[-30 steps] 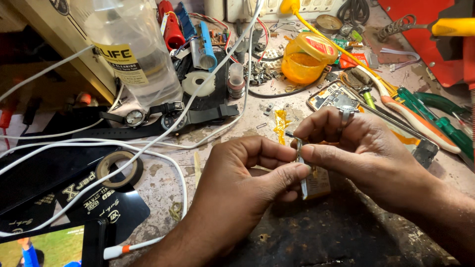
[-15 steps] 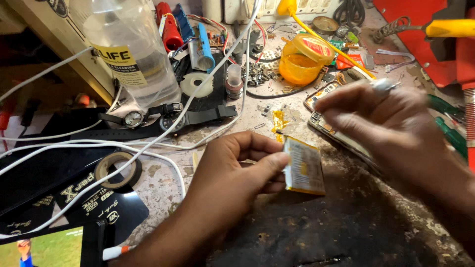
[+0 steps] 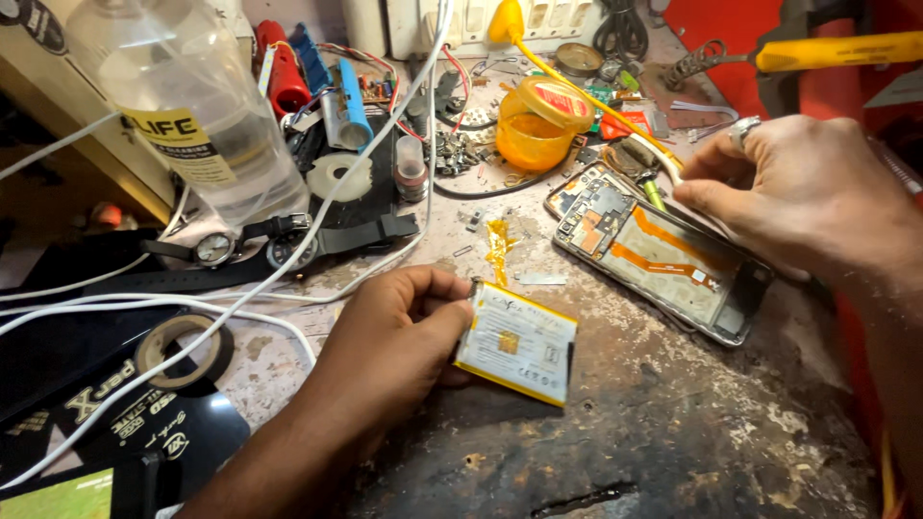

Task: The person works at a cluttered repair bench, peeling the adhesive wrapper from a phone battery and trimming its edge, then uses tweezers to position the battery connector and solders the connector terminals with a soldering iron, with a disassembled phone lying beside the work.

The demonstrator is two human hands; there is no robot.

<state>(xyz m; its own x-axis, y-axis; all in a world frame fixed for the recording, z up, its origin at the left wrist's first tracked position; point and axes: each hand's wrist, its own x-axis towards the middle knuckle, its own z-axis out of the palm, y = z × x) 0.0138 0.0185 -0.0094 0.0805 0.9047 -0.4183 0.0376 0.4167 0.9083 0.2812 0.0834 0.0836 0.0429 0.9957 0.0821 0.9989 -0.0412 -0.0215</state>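
Battery out, beside the opened phone (image 3: 663, 255)

Our left hand (image 3: 399, 332) pinches the flat battery (image 3: 519, 354) just below-left of the phone; our right hand (image 3: 803, 192) grips a thin tool at its top edge.

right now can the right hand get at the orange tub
Probably yes. The right hand hovers over the opened phone, and the orange tub sits just beyond it, with only a yellow cable crossing nearby.
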